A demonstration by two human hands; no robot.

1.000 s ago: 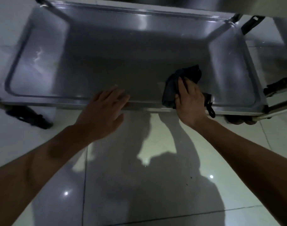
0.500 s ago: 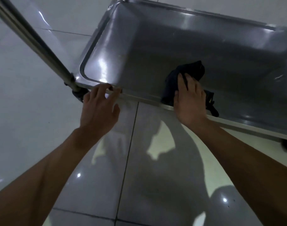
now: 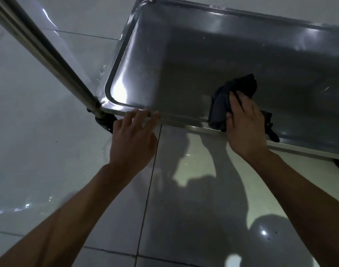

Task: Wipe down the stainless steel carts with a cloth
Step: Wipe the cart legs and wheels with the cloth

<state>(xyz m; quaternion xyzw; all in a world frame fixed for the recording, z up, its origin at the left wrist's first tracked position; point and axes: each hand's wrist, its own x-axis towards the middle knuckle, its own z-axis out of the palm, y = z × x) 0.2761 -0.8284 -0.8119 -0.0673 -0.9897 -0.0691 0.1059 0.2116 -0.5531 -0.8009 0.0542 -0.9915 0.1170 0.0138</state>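
Since a second ago, view swung left; right hand (image 3: 245, 122) still presses dark cloth (image 3: 236, 99) flat-fingered on cart (image 3: 184, 54) tray's near edge. Left hand (image 3: 134, 139), fingers spread, steadies rim. Best: long overlapping strokes toward left corner.

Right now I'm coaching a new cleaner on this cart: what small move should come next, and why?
Probably slide the right hand with the dark cloth leftward along the tray's near rim. The cloth sits at the near edge, the tray floor toward the left corner lies uncovered, and the left hand already rests on the rim, steadying the cart.
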